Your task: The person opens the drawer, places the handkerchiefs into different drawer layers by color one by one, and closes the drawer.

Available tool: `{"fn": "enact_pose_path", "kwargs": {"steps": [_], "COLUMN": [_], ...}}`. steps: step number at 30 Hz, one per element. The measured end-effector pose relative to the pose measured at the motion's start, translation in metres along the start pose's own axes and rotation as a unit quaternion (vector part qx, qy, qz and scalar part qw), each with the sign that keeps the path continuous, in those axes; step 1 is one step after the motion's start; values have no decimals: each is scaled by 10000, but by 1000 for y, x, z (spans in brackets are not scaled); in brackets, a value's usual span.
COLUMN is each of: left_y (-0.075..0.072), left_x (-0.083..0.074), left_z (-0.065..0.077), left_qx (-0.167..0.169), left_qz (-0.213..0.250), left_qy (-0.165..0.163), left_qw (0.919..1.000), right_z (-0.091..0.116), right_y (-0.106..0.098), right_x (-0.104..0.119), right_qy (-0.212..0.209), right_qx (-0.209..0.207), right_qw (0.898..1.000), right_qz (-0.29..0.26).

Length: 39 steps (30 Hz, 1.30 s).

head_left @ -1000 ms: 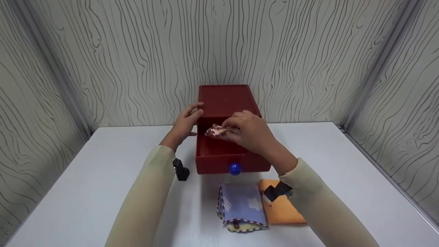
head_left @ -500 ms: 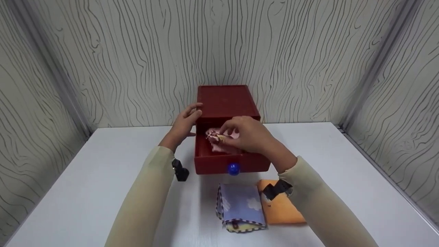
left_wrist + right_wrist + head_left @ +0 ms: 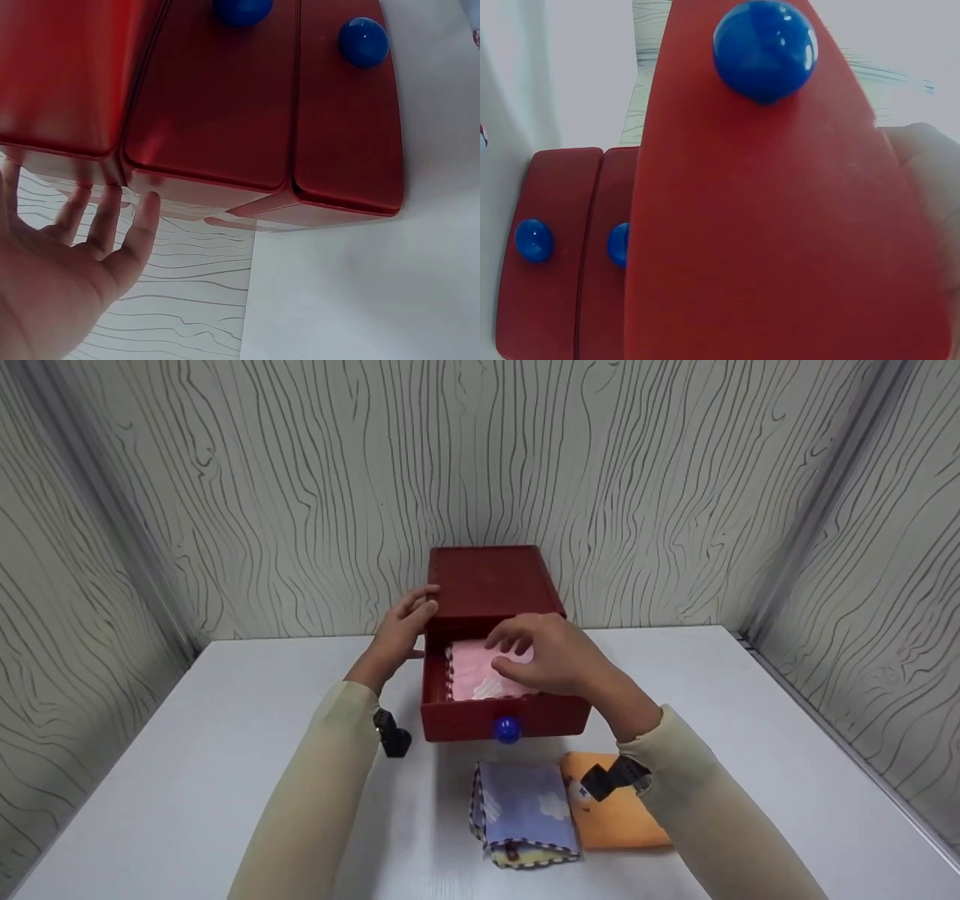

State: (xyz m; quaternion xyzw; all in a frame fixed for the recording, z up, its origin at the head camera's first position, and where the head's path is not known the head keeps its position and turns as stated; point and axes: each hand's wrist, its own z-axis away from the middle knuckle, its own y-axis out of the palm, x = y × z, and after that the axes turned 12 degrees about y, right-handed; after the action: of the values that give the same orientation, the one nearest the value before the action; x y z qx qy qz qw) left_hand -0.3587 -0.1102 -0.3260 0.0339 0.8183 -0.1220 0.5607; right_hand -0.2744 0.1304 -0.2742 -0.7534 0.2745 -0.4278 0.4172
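Observation:
A red drawer cabinet [image 3: 491,581] stands at the back, its top drawer [image 3: 457,722] pulled out by a blue knob's [image 3: 507,730] side. Inside that drawer lies a pink cloth [image 3: 469,667] with a striped edge and a white cloud pattern, spread flat. Over the cloth hovers my right hand [image 3: 559,656], fingers loosely bent and parted, holding nothing. My left hand [image 3: 397,634] touches the cabinet's left side with spread fingers. The left wrist view shows those fingertips at the red side wall. In the right wrist view the drawer front [image 3: 772,225] covers most of the right hand.
In front of the cabinet lie a folded blue cloth [image 3: 529,802] with a striped border and an orange cloth [image 3: 615,825], partly under the right forearm. Two lower drawers with blue knobs [image 3: 364,42] are closed. A wood-grain wall [image 3: 322,495] stands right behind.
The right hand has let go of the pink cloth, which went from bunched in the fingers to flat in the drawer. The left hand has stayed at the cabinet's side.

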Motion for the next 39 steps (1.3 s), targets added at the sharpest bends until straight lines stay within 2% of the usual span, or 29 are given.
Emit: {"fn": "enact_pose_path", "kwargs": {"steps": [6, 11, 13, 18, 27, 39], "left_y": [-3, 0, 1, 3, 2, 1], "left_x": [-3, -22, -20, 0, 1, 3], "left_z": [1, 10, 9, 1, -2, 0], "left_qx": [54, 184, 151, 5, 34, -111], "left_qz": [121, 180, 141, -26, 28, 188], "left_qy": [-39, -54, -19, 46, 114, 103], "left_qw": [9999, 9997, 9998, 10000, 9999, 9997], "right_z": [6, 15, 19, 32, 53, 63], "right_y": [-3, -8, -9, -12, -18, -11], "right_x": [6, 14, 17, 23, 31, 27], "right_qy": [-408, -679, -762, -978, -1071, -1058], "right_qx": [-331, -493, -534, -576, -350, -193], "right_qw": [9986, 9965, 9957, 9935, 9931, 9924], "right_qz": [-1, 9, 12, -70, -334, -601]}}
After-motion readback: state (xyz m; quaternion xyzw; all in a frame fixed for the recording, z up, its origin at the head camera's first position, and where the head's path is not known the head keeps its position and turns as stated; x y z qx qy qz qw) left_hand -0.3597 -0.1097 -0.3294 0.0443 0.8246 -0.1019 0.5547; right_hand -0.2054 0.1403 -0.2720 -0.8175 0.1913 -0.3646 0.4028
